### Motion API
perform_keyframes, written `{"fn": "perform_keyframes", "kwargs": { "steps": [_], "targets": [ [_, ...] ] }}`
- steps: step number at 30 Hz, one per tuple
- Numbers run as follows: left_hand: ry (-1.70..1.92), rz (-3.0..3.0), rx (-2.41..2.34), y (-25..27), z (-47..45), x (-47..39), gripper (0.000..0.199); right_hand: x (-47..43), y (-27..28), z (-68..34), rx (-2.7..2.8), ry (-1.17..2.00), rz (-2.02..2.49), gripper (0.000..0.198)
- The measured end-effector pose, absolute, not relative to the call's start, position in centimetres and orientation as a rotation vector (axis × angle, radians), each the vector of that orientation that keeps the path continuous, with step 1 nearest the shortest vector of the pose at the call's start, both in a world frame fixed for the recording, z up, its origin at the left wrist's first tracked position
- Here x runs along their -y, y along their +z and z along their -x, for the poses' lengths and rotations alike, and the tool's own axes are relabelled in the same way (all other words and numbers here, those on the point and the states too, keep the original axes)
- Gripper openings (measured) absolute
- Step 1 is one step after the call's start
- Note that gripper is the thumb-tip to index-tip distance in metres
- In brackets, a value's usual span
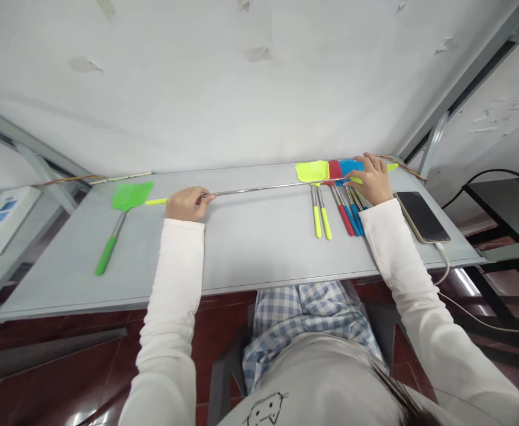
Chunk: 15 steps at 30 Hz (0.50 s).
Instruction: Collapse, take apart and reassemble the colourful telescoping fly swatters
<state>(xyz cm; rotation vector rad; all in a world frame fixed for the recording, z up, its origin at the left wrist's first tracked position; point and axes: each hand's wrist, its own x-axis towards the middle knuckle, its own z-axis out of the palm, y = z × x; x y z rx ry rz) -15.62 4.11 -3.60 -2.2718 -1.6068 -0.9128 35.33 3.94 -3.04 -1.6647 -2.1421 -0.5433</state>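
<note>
White cloth shirt (325,373) is nearest, its sleeves reaching forward, well apart, over the flat grey table (250,254). The person's left hand (187,203) is closed around a thin-rod metal swatter with yellow ends (263,189), next to its handle; the right hand (371,179) pinches the other end, remaining fingers loosely raised. This swatter runs sideways, nearer to the wall (223,106) than to the front edge. Between the hands, wide grey surface stretches towards that edge; a black-screened phone (421,217) lies just beside the right sleeve.
</note>
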Motion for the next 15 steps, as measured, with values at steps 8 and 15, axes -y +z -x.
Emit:
{"fn": "perform_keyframes", "kwargs": {
  "steps": [8, 15],
  "targets": [
    [-0.975, 2.217, 1.465, -4.4, 16.8, -5.7, 0.04, -4.0, -2.2, -34.9, 2.062, -0.616, 1.783, 0.034],
    [-0.895, 2.238, 1.359, -5.1, 13.1, -5.4, 0.049, -3.7, -3.0, -32.6, 2.151, -0.759, 1.618, 0.032]
  ]
}}
